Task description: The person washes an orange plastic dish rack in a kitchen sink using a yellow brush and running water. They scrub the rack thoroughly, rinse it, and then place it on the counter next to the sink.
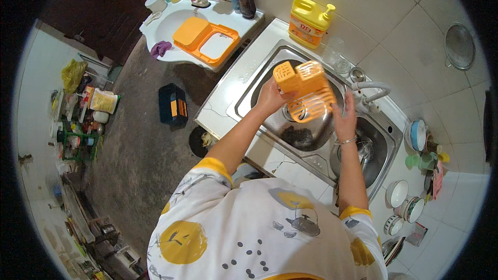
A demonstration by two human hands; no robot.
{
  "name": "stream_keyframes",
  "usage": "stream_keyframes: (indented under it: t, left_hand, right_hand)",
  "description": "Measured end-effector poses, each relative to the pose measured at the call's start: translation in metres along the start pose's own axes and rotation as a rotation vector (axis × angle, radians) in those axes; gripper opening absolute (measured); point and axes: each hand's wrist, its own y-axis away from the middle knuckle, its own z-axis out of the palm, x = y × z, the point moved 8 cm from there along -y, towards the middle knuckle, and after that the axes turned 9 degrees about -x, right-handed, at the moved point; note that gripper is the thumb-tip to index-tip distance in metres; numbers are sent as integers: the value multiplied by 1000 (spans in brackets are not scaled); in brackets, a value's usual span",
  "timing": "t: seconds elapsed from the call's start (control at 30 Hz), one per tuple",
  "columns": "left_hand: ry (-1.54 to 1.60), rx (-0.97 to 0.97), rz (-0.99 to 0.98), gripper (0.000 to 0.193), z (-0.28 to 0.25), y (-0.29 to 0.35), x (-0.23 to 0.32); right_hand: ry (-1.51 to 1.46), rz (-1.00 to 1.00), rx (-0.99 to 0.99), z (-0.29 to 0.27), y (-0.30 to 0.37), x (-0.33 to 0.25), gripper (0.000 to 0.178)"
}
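Observation:
Over the large sink basin (306, 140) an orange plastic drain rack (311, 101) is held up and tilted. It has a slotted base and two cup-like holders with holes. My left hand (270, 96) grips it at its left side, fingers closed around the edge. At the rack's right edge is my right hand (344, 123), somewhat blurred, with fingers stretched out and apart. Whether those fingertips touch the rack is unclear. A bracelet circles the right wrist.
A faucet (373, 91) curves in at the sink's right. Behind stands a yellow detergent jug (308, 22). Bowls (397, 193) sit on the right counter. An orange-framed piece (197, 33) rests on the washbasin at far left. A dark bin (172, 105) stands on the floor.

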Motion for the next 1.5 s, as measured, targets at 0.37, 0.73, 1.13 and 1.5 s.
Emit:
stream_keyframes:
  t: [0.37,0.73,1.13,1.5]
  left_hand:
    - [-202,-21,-272,45,-15,-5,-60]
    - [308,707,-50,44,-192,-32,-141]
    - [59,1124,-104,54,-398,-93,-244]
    - [-170,925,-91,49,-474,-129,-342]
  right_hand:
    - [-145,224,-62,24,48,57,50]
    - [-87,341,-86,41,44,63,41]
    - [-15,424,-16,53,36,94,36]
    - [-25,540,107,38,12,96,37]
